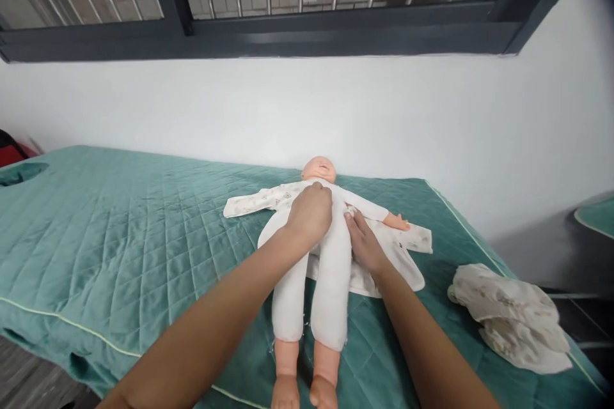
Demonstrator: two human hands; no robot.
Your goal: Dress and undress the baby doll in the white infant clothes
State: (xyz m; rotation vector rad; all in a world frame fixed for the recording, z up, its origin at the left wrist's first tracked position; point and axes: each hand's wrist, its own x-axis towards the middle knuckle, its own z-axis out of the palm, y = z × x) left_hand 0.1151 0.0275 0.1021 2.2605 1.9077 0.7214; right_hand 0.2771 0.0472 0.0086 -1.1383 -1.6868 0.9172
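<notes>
Green quilted bed cover (pixel 144 236), and on it my white cloth-bodied doll (pixel 334 239) with peach head and feet, face up.
Left to right: my left hand (pixel 311 214) curls on its belly, grip hidden from me; my right hand (pixel 367 244) touches its side, whether pinching I can't tell; a white printed shirt (pixel 407 268) spreads underneath; a crumpled pale cloth (pixel 513 316) lies apart.

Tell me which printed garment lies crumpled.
The far-right garment, bunched on the green cover away from the doll; the other garment lies spread partly beneath the doll.
</notes>
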